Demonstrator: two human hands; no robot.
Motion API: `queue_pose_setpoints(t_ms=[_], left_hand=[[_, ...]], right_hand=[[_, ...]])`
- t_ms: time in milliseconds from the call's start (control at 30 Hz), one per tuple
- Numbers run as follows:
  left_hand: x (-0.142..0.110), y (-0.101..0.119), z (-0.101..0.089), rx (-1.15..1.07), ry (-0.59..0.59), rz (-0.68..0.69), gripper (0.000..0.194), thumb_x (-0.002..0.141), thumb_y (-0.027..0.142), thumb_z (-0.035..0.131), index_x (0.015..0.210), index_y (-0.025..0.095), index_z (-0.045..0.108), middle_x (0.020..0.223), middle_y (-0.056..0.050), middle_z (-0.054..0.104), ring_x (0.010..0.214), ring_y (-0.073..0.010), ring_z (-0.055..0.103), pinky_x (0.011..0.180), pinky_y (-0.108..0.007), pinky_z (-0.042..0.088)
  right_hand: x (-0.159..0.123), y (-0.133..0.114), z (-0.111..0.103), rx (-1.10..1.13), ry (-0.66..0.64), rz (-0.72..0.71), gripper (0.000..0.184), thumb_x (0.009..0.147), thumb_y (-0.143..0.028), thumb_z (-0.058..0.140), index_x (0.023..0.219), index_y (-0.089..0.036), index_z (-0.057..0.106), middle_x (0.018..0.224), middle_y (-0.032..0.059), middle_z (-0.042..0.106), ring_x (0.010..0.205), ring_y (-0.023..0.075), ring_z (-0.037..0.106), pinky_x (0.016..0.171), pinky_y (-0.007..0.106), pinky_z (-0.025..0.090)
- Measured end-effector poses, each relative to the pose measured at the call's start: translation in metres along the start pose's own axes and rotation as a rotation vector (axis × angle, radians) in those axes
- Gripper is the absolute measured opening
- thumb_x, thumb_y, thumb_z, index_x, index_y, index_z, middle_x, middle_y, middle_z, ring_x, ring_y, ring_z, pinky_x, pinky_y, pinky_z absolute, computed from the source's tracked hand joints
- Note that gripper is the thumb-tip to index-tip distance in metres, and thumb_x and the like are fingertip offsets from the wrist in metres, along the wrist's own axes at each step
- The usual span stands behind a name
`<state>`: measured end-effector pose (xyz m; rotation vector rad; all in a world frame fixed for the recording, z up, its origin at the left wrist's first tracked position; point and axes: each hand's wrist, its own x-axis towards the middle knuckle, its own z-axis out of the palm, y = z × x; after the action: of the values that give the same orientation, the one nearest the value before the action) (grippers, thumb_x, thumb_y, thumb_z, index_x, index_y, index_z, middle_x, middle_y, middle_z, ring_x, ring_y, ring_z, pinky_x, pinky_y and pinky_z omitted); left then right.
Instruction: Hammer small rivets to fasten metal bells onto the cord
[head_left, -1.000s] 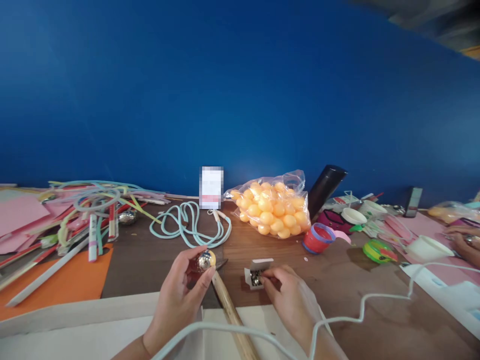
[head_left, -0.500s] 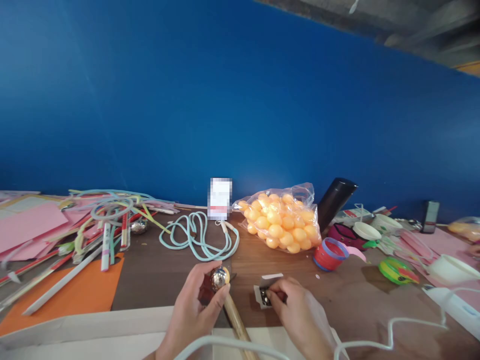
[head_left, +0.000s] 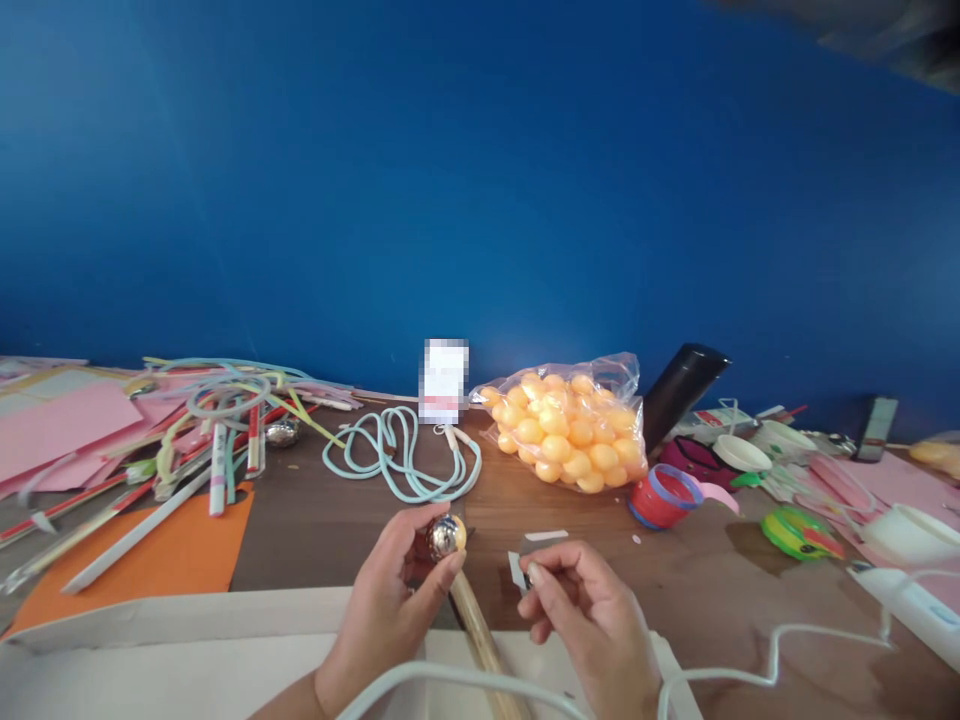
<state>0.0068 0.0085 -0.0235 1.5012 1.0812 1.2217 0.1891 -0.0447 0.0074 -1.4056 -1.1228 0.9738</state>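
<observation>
Filling the background: wall (head_left: 465,200), blue, smooth. Table (head_left: 735,610), brown, wood-grained. Tray (head_left: 187,660), white, cut off by the lower edge. Bag (head_left: 562,430), clear crinkled plastic, packed with orange balls, beyond the hands. Left hand (head_left: 397,590), curled, gripping the shiny ball (head_left: 445,537) between thumb and fingers. Right hand (head_left: 592,615), thumb and fingertips drawn together at the box (head_left: 536,548); cannot tell whether anything is pinched. Cord (head_left: 424,495), pale blue, loosely looped, beyond the left hand. Cylinder (head_left: 684,393), black, leaning beside the bag. Wooden handle (head_left: 478,620), between the hands, upper end mostly hidden. Cup (head_left: 652,500), red, blue-rimmed, near the bag. Card (head_left: 442,380), upright, pixelated, unreadable. Box, small, white-flapped, contents hidden by the right hand. Shiny ball, metallic, yellowish on one side, just above the wooden handle; contact unclear.
</observation>
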Motion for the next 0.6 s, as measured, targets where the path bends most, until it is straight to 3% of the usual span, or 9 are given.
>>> queue_pose_setpoints(t_ms=[133, 300, 500, 600], left_hand=[[-0.007, 0.006, 0.006, -0.006, -0.046, -0.001, 0.04, 0.075, 0.031, 0.06, 0.113, 0.022, 0.054, 0.098, -0.007, 0.061, 0.079, -0.016, 0.06, 0.068, -0.026, 0.051], [-0.014, 0.015, 0.016, -0.172, -0.133, -0.138, 0.041, 0.072, 0.033, 0.064, 0.11, 0.02, 0.057, 0.091, -0.006, 0.064, 0.076, -0.0169, 0.062, 0.065, -0.027, 0.052], [-0.014, 0.017, 0.02, -0.326, -0.207, -0.229, 0.043, 0.071, 0.03, 0.066, 0.11, 0.017, 0.054, 0.093, -0.008, 0.067, 0.084, -0.0183, 0.063, 0.076, -0.03, 0.05], [-0.013, 0.02, 0.02, -0.322, -0.215, -0.242, 0.043, 0.07, 0.028, 0.067, 0.109, 0.017, 0.054, 0.092, -0.007, 0.067, 0.084, -0.0178, 0.062, 0.075, -0.029, 0.05]], right_hand=[[-0.002, -0.007, 0.004, 0.106, -0.073, 0.033, 0.023, 0.079, -0.037, 0.061, 0.083, -0.015, 0.056, 0.055, -0.0016, 0.059, 0.047, 0.0096, 0.054, 0.046, 0.019, 0.046], [-0.003, -0.006, 0.003, 0.177, -0.144, 0.054, 0.019, 0.081, -0.033, 0.06, 0.077, -0.014, 0.058, 0.048, -0.0051, 0.054, 0.043, 0.0067, 0.05, 0.048, 0.018, 0.041], [-0.003, 0.001, 0.003, 0.385, -0.194, 0.088, 0.017, 0.081, -0.032, 0.061, 0.079, -0.015, 0.059, 0.071, 0.0013, 0.063, 0.051, 0.0081, 0.056, 0.047, 0.019, 0.046], [-0.003, 0.0, 0.005, 0.407, -0.187, 0.084, 0.018, 0.081, -0.032, 0.061, 0.078, -0.015, 0.058, 0.066, 0.0013, 0.063, 0.047, 0.0077, 0.055, 0.043, 0.018, 0.046]])
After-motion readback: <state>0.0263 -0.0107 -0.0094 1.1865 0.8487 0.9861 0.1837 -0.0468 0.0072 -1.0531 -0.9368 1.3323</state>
